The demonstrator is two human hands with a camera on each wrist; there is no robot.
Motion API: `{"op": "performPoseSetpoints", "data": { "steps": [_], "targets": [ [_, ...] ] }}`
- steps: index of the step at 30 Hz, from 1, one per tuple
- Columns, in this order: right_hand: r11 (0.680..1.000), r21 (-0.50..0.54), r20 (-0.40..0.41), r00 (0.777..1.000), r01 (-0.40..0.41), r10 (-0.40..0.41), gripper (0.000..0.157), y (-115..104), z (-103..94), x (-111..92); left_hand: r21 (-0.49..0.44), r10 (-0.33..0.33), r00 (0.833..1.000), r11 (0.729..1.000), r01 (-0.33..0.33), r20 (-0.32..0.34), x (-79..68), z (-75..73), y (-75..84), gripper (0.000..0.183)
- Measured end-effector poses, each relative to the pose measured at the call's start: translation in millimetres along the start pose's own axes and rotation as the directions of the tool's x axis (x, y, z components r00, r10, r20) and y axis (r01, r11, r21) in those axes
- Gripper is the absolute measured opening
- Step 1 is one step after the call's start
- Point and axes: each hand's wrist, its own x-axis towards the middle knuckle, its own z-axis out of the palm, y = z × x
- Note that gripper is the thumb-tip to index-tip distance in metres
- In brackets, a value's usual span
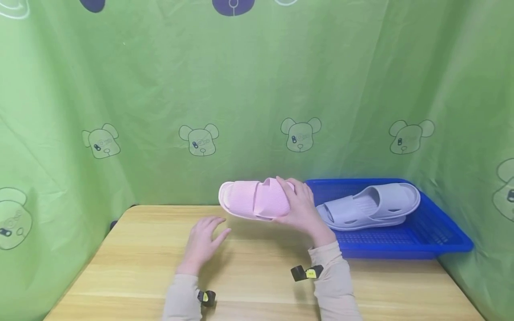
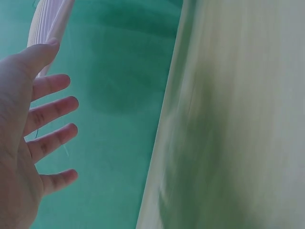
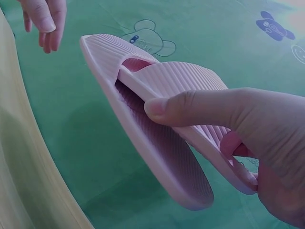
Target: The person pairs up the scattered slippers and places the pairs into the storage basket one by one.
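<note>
My right hand [image 1: 298,207] grips a pair of pink slippers [image 1: 257,199] above the table, beside the left end of the blue basket. In the right wrist view the pink slippers [image 3: 143,95] look fitted one into the other, with ribbed straps, and the right thumb [image 3: 162,110] presses on one. To the left and a little lower, my left hand [image 1: 202,238] hovers apart from the slippers. Its fingers [image 2: 55,112] are spread and hold nothing, as the left wrist view shows. A pair of grey slippers [image 1: 385,200] lies stacked in the basket.
The blue plastic basket [image 1: 453,243] stands at the back right of the wooden table [image 1: 120,267]. A green curtain [image 1: 249,89] with bear-head prints hangs behind the table and at both sides.
</note>
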Motion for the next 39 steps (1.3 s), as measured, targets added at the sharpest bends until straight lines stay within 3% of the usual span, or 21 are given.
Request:
{"op": "performPoseSetpoints", "data": {
  "steps": [9,19,27,39],
  "targets": [
    [0.999,-0.001,0.001,0.999,-0.043,0.043,0.12,8.6,-8.7,-2.7,0.031,0.047,0.999,0.998,-0.047,-0.003,-0.1,10.5,13.9,0.041],
    [1.0,-0.005,-0.034,0.999,-0.03,0.03,0.119,19.6,-18.3,-7.2,0.031,0.087,0.996,0.996,-0.087,-0.015,0.4,17.1,29.3,0.04],
    [1.0,-0.022,-0.074,0.997,-0.008,0.006,0.118,29.5,-28.2,-14.2,0.036,0.116,0.992,0.993,-0.114,-0.04,0.2,23.1,34.7,0.038],
    [0.999,-0.039,-0.046,0.998,-0.034,0.032,0.117,41.9,-41.6,-22.8,0.048,0.143,0.988,0.989,-0.14,-0.06,0.9,28.9,42.7,0.036]
  ]
}}
